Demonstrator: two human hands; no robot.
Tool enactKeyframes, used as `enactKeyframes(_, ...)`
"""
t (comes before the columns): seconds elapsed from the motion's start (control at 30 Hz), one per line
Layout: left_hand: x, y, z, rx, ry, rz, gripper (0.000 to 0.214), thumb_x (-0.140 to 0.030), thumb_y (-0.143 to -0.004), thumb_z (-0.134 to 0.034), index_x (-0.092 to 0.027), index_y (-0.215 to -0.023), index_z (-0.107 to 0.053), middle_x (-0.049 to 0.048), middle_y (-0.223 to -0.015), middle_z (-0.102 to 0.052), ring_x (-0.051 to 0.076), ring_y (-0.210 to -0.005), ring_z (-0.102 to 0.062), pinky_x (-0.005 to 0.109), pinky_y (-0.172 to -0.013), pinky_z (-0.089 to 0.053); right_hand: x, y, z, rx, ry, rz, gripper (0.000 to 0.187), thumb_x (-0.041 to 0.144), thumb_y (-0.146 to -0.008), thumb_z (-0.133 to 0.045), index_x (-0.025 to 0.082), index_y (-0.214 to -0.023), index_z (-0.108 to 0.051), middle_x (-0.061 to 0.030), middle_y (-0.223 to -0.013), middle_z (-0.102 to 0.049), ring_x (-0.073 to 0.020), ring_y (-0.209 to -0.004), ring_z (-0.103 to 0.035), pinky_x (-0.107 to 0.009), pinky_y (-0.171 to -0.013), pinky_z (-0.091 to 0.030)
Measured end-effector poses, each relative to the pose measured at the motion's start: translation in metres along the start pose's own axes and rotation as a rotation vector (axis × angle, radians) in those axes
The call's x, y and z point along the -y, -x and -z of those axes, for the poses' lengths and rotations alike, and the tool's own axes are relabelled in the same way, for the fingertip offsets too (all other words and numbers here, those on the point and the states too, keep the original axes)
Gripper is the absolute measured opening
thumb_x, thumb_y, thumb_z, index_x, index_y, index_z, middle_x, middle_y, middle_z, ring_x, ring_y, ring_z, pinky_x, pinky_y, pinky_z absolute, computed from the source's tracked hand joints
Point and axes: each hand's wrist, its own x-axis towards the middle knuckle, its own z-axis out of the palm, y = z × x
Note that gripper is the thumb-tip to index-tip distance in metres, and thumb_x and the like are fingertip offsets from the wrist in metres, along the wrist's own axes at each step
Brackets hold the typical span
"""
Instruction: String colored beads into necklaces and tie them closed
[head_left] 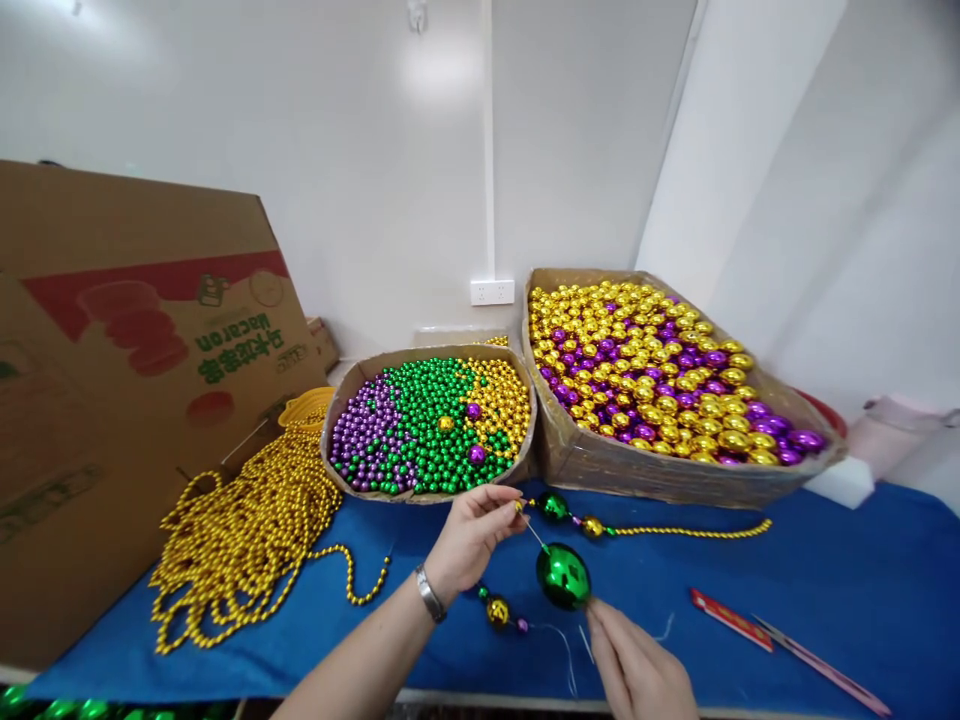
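My left hand is raised over the blue cloth, its fingertips pinched on a thin needle or thread end beside a gold bead. A large shiny green ball hangs on that thread just below. My right hand sits at the bottom edge, fingers closed near the underside of the green ball, apparently holding the thread. A partly strung strand with a green bead, a gold bead and small gold beads runs off to the right. Another short beaded piece lies on the cloth under my left wrist.
A round cardboard tray holds small purple, green and gold beads. A bigger cardboard box holds large gold and purple balls. A heap of gold bead strands lies at left beside a big carton. Red-handled scissors lie at right.
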Motion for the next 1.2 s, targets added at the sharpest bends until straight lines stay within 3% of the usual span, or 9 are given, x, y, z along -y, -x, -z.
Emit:
enactKeyframes(0.27, 0.005, 0.008, 0.002, -0.012, -0.377, -0.127, 0.03, -0.03, -0.068, -0.075, -0.015, -0.093, -0.067, 0.0062, -0.087, -0.068, 0.015, -0.078, -0.061, 0.025, -0.071, -0.047, -0.01, 0.013, -0.012, 0.035, 0.082, 0.023, 0.032, 0.028, -0.095, -0.033, 0.019, -0.101, -0.063, -0.0066, -0.085, -0.073, -0.0187, -0.072, -0.07, -0.025, -0.062, -0.056)
enactKeyframes(0.33, 0.015, 0.01, 0.001, -0.022, -0.347, -0.09, 0.035, -0.031, -0.068, -0.075, -0.016, -0.098, -0.065, 0.0066, -0.089, -0.068, 0.016, -0.079, -0.061, 0.025, -0.072, -0.047, -0.011, 0.017, -0.022, 0.053, 0.031, -0.055, 0.031, 0.028, -0.096, -0.031, 0.018, -0.102, -0.059, -0.0067, -0.083, -0.073, -0.0175, -0.07, -0.07, -0.024, -0.059, -0.055)
enactKeyframes(0.43, 0.039, 0.01, 0.004, -0.047, -0.338, -0.028, 0.031, -0.037, -0.069, -0.073, -0.014, -0.088, -0.066, 0.0064, -0.083, -0.069, 0.015, -0.074, -0.061, 0.024, -0.068, -0.047, -0.015, 0.028, -0.04, 0.122, -0.038, -0.161, 0.029, 0.027, -0.097, -0.027, 0.018, -0.104, -0.053, -0.0056, -0.076, -0.072, -0.0157, -0.063, -0.069, -0.021, -0.052, -0.053)
enactKeyframes(0.57, 0.07, 0.006, 0.014, -0.074, -0.427, -0.016, 0.028, -0.04, -0.07, -0.071, -0.013, -0.074, -0.067, 0.0076, -0.083, -0.07, 0.016, -0.072, -0.061, 0.025, -0.066, -0.046, -0.028, 0.045, -0.058, 0.202, -0.014, -0.126, 0.031, 0.023, -0.096, -0.024, 0.017, -0.104, -0.053, -0.0069, -0.073, -0.071, -0.0163, -0.062, -0.069, -0.021, -0.051, -0.052)
enactKeyframes(0.67, 0.075, 0.004, 0.019, -0.062, -0.592, -0.044, 0.025, -0.038, -0.07, -0.07, -0.013, -0.069, -0.069, 0.008, -0.081, -0.071, 0.018, -0.072, -0.062, 0.026, -0.065, -0.046, -0.039, 0.048, -0.056, 0.237, 0.011, -0.093, 0.032, 0.019, -0.093, -0.025, 0.019, -0.1, -0.057, -0.0075, -0.081, -0.072, -0.0161, -0.067, -0.07, -0.021, -0.053, -0.054)
enactKeyframes(0.8, 0.047, 0.002, 0.012, -0.043, -0.901, -0.148, 0.022, -0.036, -0.073, -0.067, -0.015, -0.068, -0.07, 0.0052, -0.066, -0.069, 0.018, -0.062, -0.061, 0.025, -0.058, -0.044, -0.04, 0.026, -0.037, 0.237, 0.052, -0.154, 0.031, 0.019, -0.091, -0.03, 0.02, -0.103, -0.059, -0.0062, -0.096, -0.069, -0.016, -0.075, -0.07, -0.022, -0.055, -0.055)
enactKeyframes(0.97, -0.009, -0.003, -0.012, 0.02, -0.924, -0.343, 0.019, -0.035, -0.077, -0.064, -0.017, -0.074, -0.071, 0.0048, -0.073, -0.071, 0.018, -0.069, -0.064, 0.025, -0.064, -0.047, -0.019, -0.023, -0.026, 0.194, -0.181, -0.178, 0.031, 0.027, -0.093, -0.037, 0.019, -0.117, -0.054, -0.0077, -0.11, -0.065, -0.0162, -0.1, -0.063, -0.025, -0.083, -0.051)
enactKeyframes(1.07, -0.026, -0.001, -0.023, 0.047, -0.86, -0.355, 0.02, -0.035, -0.077, -0.064, -0.016, -0.075, -0.071, 0.0051, -0.074, -0.071, 0.017, -0.068, -0.064, 0.024, -0.063, -0.048, -0.009, -0.04, -0.029, 0.187, -0.301, -0.185, 0.027, 0.028, -0.094, -0.037, 0.02, -0.108, -0.058, -0.0066, -0.103, -0.066, -0.0161, -0.093, -0.064, -0.025, -0.079, -0.051)
enactKeyframes(1.2, -0.03, 0.002, -0.022, 0.073, -0.798, -0.315, 0.024, -0.037, -0.077, -0.064, -0.014, -0.075, -0.069, 0.0053, -0.073, -0.07, 0.016, -0.065, -0.062, 0.024, -0.06, -0.048, -0.006, -0.043, -0.03, 0.177, -0.355, -0.181, 0.024, 0.031, -0.094, -0.037, 0.021, -0.092, -0.059, -0.0038, -0.085, -0.067, -0.015, -0.076, -0.066, -0.023, -0.069, -0.052)
